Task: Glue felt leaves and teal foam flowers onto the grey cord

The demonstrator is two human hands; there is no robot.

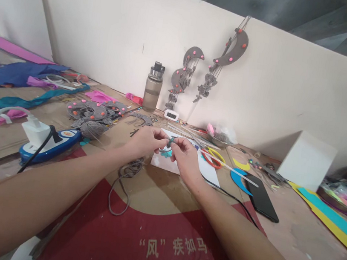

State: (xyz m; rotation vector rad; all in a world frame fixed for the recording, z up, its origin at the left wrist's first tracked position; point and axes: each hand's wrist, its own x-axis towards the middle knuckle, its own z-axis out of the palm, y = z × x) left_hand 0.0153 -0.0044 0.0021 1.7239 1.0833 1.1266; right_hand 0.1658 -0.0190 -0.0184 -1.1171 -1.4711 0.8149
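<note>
Both hands, left hand (146, 140) and right hand (185, 153), pinch a small teal piece (169, 142) over white paper (206, 171); grey cord (122, 183) lies loose, unattached.

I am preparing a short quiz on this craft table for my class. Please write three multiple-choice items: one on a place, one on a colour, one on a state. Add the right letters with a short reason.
1. Where does the water bottle stand?
A. by the back wall
B. on the black phone
C. inside the white box

2. What colours are the handles of the scissors?
A. blue and green
B. red and yellow
C. both black

3. What is the state of the left hand and the right hand?
A. both lie flat on the table
B. only one holds something
C. both pinch a small teal piece between them

Answers:
1. A, the bottle stands upright at the foot of the wall.
2. B, one loop is red and the other yellow.
3. C, the fingertips of both hands meet on the piece above the white sheet.
</note>
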